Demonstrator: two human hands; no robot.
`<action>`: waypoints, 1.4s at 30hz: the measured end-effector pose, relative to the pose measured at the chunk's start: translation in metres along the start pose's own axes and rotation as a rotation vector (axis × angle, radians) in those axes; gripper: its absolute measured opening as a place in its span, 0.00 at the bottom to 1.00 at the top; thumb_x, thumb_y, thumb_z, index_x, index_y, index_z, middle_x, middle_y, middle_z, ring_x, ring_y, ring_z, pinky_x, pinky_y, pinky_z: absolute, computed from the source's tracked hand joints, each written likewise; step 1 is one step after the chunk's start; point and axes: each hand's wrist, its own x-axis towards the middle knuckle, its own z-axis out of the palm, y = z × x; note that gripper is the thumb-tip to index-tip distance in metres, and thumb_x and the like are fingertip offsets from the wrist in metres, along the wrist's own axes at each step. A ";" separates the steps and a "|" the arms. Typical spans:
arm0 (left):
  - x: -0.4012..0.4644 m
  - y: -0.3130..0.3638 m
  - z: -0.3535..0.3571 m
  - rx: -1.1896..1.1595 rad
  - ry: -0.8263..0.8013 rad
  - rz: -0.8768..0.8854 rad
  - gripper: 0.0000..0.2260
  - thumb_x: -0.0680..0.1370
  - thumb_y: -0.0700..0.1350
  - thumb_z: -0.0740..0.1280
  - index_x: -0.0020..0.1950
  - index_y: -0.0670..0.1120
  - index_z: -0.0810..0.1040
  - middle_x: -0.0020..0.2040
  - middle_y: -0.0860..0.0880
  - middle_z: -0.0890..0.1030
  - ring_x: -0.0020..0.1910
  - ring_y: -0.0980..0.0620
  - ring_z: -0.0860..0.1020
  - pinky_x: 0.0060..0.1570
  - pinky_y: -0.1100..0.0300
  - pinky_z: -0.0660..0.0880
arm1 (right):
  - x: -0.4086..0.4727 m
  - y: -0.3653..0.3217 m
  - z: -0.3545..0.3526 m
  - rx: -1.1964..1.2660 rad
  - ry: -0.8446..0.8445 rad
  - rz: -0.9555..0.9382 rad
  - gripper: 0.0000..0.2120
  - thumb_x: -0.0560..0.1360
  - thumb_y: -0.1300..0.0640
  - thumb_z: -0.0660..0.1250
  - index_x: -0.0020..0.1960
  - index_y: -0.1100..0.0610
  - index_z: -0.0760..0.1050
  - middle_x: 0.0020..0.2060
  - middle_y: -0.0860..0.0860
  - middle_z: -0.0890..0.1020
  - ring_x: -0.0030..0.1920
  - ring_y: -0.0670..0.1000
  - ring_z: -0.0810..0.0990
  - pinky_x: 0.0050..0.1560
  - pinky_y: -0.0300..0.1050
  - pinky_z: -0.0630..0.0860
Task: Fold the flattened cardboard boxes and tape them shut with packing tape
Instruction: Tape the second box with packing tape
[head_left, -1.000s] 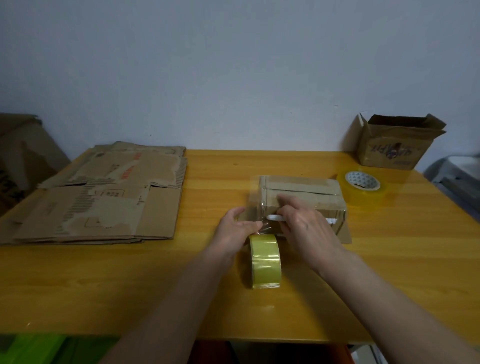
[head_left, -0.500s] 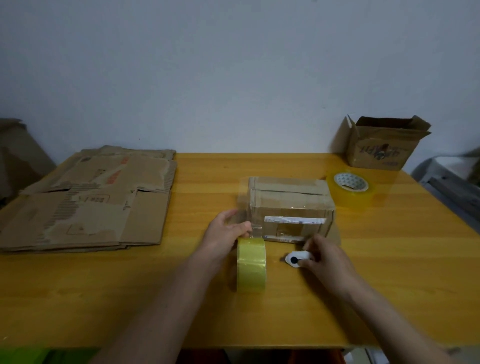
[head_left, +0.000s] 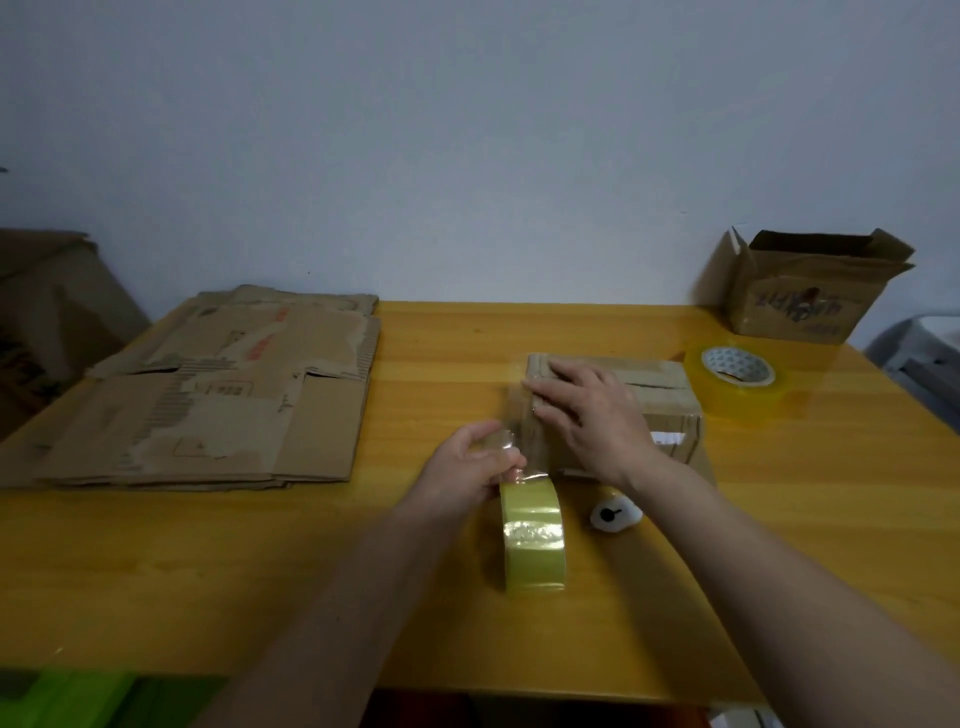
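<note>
folded box (head_left: 670, 400) | right hand (head_left: 592, 410) flat on top (flaps closed) | left hand (head_left: 475, 462) pinches tape

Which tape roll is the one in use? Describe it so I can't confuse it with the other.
On the wooden table, look at the near middle, just in front of the small taped box. The working tape roll stands on edge there, its free end pinched by the left hand. The spare roll lies flat, far right.
</note>
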 end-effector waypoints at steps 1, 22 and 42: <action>-0.002 0.001 -0.003 -0.017 -0.006 -0.006 0.22 0.77 0.36 0.68 0.69 0.44 0.68 0.45 0.44 0.82 0.45 0.50 0.80 0.55 0.53 0.78 | 0.000 0.001 0.000 -0.007 0.003 0.001 0.18 0.80 0.45 0.56 0.70 0.40 0.68 0.72 0.46 0.65 0.72 0.50 0.58 0.69 0.48 0.55; -0.033 0.007 0.009 0.250 0.014 0.367 0.25 0.81 0.38 0.63 0.74 0.54 0.60 0.54 0.49 0.83 0.57 0.54 0.80 0.60 0.57 0.75 | -0.063 -0.047 0.011 1.354 0.106 0.604 0.06 0.74 0.59 0.70 0.40 0.58 0.75 0.35 0.52 0.81 0.37 0.49 0.79 0.41 0.46 0.76; -0.048 0.007 0.019 0.495 0.088 0.543 0.19 0.71 0.37 0.74 0.55 0.58 0.79 0.47 0.53 0.80 0.44 0.61 0.77 0.46 0.68 0.75 | -0.064 -0.032 0.011 1.252 0.110 0.500 0.12 0.78 0.53 0.65 0.44 0.63 0.75 0.35 0.55 0.75 0.37 0.53 0.72 0.31 0.40 0.68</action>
